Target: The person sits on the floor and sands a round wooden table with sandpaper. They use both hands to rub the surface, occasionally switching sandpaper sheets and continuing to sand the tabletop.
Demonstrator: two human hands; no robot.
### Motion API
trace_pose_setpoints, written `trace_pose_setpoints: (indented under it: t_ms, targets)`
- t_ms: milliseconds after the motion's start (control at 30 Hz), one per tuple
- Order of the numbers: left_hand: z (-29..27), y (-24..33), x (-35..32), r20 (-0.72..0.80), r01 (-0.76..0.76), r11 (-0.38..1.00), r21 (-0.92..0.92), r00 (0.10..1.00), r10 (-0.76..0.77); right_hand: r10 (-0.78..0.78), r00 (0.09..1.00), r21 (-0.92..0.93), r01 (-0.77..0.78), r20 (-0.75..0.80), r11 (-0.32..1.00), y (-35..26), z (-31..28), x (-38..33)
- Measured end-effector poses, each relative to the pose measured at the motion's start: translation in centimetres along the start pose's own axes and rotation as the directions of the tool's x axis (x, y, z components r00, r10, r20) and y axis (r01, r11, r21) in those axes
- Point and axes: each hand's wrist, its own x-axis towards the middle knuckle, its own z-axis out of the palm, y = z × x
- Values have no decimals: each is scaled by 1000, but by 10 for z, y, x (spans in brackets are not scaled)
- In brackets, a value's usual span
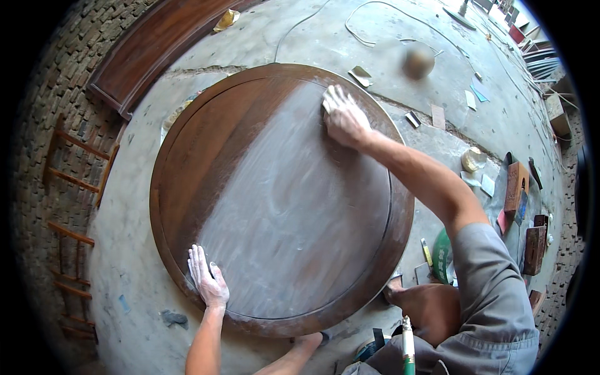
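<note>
A round dark-brown wooden tabletop (200, 150) lies before me, with a wide band of pale dust across its middle and right. My right hand (345, 119) presses down near its far right edge. Under those fingers shows the edge of a small pale-yellow pad, which looks like folded sandpaper (326, 99); most of it is hidden. My left hand (208, 278) rests flat at the near left rim, fingers stretched out and whitened with dust. Nothing shows in that hand.
A long reddish-brown wooden panel (140, 59) lies at the far left. Wooden frames (78, 178) stand by the left brick surface. A cable (400, 9) crosses the floor beyond. Paper scraps (438, 117), a green round container (442, 256) and wooden blocks (534, 250) lie to the right.
</note>
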Motion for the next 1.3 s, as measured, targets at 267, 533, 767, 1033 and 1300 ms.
trace_pose_setpoints:
  t_ms: [267, 533, 767, 1033, 1300]
  targets:
    - [-2, 5, 2, 21, 10, 1000, 0, 1000, -10, 1, 1000, 94, 0, -13, 996, -8, -7, -1]
    - [-6, 5, 0, 27, 18, 1000, -2, 999, -18, -20, 1000, 126, 22, -17, 992, -24, 1, -2]
    - [-8, 2, -1, 27, 21, 1000, 4, 999, -21, -24, 998, 160, 32, -50, 987, -42, 10, -5]
    - [-5, 5, -2, 33, 19, 1000, -6, 999, -18, -188, 966, -233, 227, 176, 946, -64, -15, -12]
    - [2, 8, 2, 43, 3, 1000, -11, 999, -2, -35, 994, 52, 41, -107, 998, -11, 4, 3]
